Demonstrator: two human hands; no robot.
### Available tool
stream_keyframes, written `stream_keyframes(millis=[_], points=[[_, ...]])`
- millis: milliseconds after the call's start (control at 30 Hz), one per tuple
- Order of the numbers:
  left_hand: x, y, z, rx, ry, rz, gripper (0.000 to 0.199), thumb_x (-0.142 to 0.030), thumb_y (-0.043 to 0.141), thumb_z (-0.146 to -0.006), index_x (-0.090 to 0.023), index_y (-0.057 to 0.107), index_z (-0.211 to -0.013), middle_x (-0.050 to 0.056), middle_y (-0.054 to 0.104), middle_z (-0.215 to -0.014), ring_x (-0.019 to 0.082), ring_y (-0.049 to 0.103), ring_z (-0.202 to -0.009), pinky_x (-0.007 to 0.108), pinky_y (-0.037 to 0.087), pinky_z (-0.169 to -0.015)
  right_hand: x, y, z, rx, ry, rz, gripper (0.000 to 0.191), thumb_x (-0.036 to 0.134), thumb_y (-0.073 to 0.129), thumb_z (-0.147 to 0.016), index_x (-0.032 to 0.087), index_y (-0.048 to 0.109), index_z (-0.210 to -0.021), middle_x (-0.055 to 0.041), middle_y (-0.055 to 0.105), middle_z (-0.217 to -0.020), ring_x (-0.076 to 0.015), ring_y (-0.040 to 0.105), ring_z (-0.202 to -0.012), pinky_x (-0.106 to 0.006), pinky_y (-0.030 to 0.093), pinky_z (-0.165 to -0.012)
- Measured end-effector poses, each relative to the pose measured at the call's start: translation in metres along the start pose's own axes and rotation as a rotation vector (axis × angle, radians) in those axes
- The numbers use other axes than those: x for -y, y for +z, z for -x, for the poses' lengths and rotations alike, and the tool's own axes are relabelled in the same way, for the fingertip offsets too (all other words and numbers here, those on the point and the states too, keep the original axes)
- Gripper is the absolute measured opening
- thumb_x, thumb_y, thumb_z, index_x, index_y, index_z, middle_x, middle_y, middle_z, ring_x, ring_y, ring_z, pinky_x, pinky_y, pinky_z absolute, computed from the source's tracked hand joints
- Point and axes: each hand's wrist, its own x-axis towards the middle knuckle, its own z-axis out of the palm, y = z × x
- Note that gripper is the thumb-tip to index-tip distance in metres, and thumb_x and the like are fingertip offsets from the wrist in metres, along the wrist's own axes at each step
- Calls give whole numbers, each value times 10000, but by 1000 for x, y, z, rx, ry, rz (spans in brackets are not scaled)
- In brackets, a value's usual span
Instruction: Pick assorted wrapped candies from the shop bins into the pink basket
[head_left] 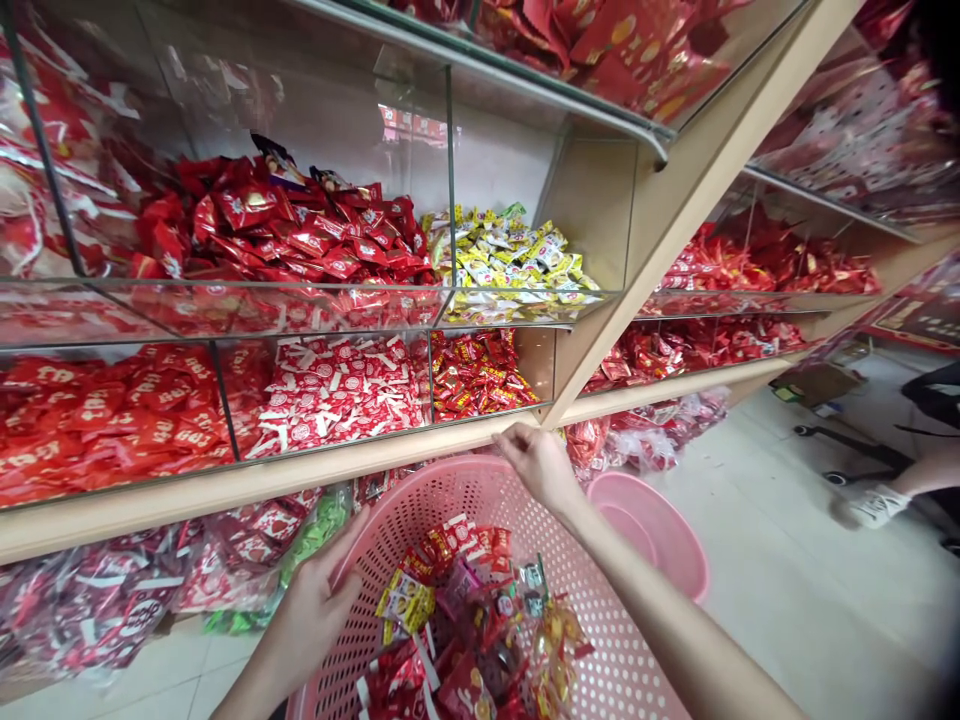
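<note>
left hand (315,600) closed on rim of pink perforated plastic basket (622,670); right hand (536,465) curled at far rim, just below pale wooden shelf edge (225,495), grip unclear.

Our 2 bare arms reach forward: our left hand (319,612) sits low, its fingers (351,545) angled upward, while our right hand (536,465) stretches higher, fingers (517,435) curled downward.

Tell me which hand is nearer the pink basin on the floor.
Right. The right hand is at the shelf edge, just up and left of the pink plastic basin; the left hand is farther off, at the rim of the pink perforated basket.
</note>
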Motion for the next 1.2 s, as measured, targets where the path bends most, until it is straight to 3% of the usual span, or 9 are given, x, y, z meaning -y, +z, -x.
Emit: stream_keyframes(millis=[167, 333, 500, 633, 967, 1200], points=[[-2, 0, -1, 12, 3, -15, 583, -350, 471, -799, -128, 538, -1334, 83, 540, -1357, 243, 399, -1327, 395, 273, -1098, -4, -19, -59, -274, -133, 48, 242, 359, 478, -871, 195, 657, -869, -43, 672, -787, -175, 581, -682, -282, 413, -670], [-1, 1, 0, 10, 17, -8, 574, -371, 484, -802, -139, 552, -1322, 80, 582, -1312, 249, 418, -1313, 405, 289, -1089, -26, -2, -98, -316, -138, 54, 245, 276, 445, -867, 181, 655, -950, -98, 664, -936, -215, 607, -845, -319, 446, -787], [2, 1, 3, -18, 13, 1, 553, -343, 522, -797, -192, 548, -1328, 41, 597, -1298, 233, 422, -1312, 392, 306, -1088, -42, 13, -101, -391, -114, 15, 284, 254, 386, -890, 153, 636, -977, -133, 651, -978, -233, 594, -915, -355, 446, -855], [3, -1, 5, -40, 22, 11, 555, -329, 533, -790, -199, 547, -1329, 41, 578, -1318, 239, 429, -1306, 392, 319, -1087, -44, 14, -100, -381, -120, 14, 276, 255, 404, -890, 159, 641, -994, -118, 645, -967, -229, 591, -911, -355, 448, -857], [4, 3, 13, -59, 11, -15, 606, -329, 485, -803, -141, 479, -1379, 63, 490, -1393, 231, 360, -1341, 379, 273, -1106, -31, 2, -108, -65, -44, 305, 345, 388, 517, -890, 185, 655, -1133, -118, 551, -1088, -256, 579, -978, -349, 454, -818], [-7, 3, 19, -70, -1, -9, 598, -307, 484, -788, -139, 504, -1362, 77, 506, -1392, 239, 377, -1345, 392, 283, -1118, -34, 5, -104, -189, -63, 226, 220, 339, 558, -871, 178, 682, -955, -84, 559, -1002, -215, 577, -844, -324, 441, -734]])
